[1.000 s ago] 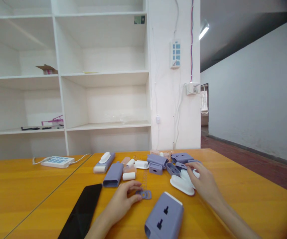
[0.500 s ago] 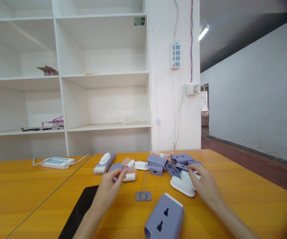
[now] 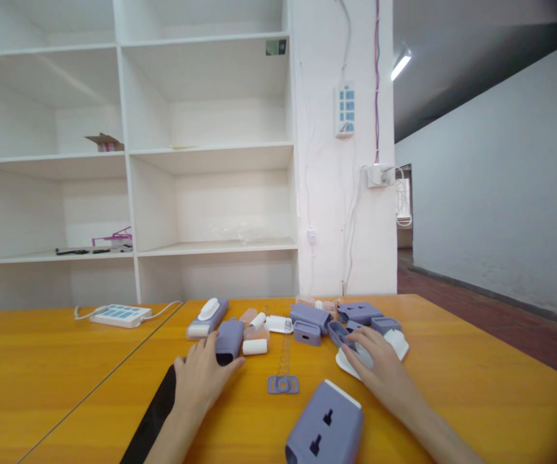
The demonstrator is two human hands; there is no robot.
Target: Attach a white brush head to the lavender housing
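The left hand (image 3: 200,380) grips the near end of a purple case (image 3: 229,339), whose long axis runs away from the person (open mouth nearest). The right hand (image 3: 374,369) rests spread on white shells (image 3: 397,343), grasping nothing.

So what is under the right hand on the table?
The right hand lies on a white plastic shell, whose rim shows past the fingers. A purple tray sits at the fingertips. Whatever is beneath the palm is covered.
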